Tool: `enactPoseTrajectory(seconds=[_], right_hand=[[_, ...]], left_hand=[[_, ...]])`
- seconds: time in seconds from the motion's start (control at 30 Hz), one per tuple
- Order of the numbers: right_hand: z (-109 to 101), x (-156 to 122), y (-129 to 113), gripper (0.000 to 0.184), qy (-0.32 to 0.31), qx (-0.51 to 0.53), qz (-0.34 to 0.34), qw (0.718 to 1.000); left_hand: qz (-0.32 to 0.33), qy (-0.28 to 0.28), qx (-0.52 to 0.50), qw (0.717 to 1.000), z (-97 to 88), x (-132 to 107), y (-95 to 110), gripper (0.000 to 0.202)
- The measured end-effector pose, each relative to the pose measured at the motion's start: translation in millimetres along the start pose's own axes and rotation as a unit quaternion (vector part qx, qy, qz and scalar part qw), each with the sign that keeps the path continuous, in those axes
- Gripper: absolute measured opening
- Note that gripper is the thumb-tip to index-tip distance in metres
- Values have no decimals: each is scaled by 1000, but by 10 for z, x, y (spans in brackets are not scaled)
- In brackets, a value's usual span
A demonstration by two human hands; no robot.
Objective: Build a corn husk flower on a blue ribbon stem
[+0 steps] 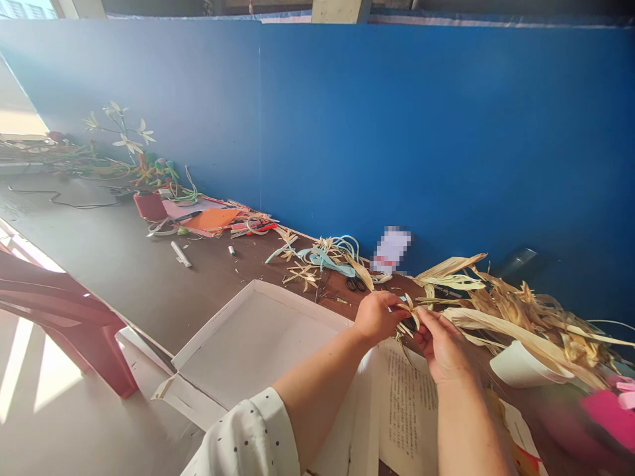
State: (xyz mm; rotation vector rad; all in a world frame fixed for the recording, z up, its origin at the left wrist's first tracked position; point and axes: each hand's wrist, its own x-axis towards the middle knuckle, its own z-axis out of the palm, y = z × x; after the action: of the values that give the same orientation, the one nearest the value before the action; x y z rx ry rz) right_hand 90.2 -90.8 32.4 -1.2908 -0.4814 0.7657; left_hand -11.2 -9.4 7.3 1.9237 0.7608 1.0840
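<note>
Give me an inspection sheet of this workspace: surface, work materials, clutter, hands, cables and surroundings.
Surface: brown tabletop, partly covered.
Work materials: pale flower-shaped piece at the fingertips; dried husks to the right, beside a tilted white cup.
Clutter: orange paper, black-handled scissors, shallow white box.
Hands: left hand and right hand both pinch the flower-shaped piece.
Cables: thin dark cord toward the left end.
Surroundings: blue panel behind the table; reddish chair at left.
</note>
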Motion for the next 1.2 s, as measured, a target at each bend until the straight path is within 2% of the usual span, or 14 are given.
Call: enactPoseTrajectory(seconds=[0.27,0.7,0.8,0.9,1.0,1.1,1.2], right_hand=[[24,19,40,36,-6,12,-4,1000],[40,29,63,37,5,20,10,1000],[34,38,63,38,49,-4,1,999],[24,56,76,40,94,-21,-18,995],[20,75,105,36,133,-35,-38,990],[18,100,141,34,160,-60,-66,983],[14,127,175,34,166,-78,-92,979]], left_hand=[[-68,-5,-46,997,39,-5,23,11],[-80,21,-124,989,82,1,-16,8],[-118,42,-219,968,65,36,-16,8],[-192,72,-332,921,8,80,-16,15],[-231,95,-386,888,-70,106,-10,26],[-236,101,-416,872,-123,115,-2,31],[-239,95,-423,869,-139,118,1,33]])
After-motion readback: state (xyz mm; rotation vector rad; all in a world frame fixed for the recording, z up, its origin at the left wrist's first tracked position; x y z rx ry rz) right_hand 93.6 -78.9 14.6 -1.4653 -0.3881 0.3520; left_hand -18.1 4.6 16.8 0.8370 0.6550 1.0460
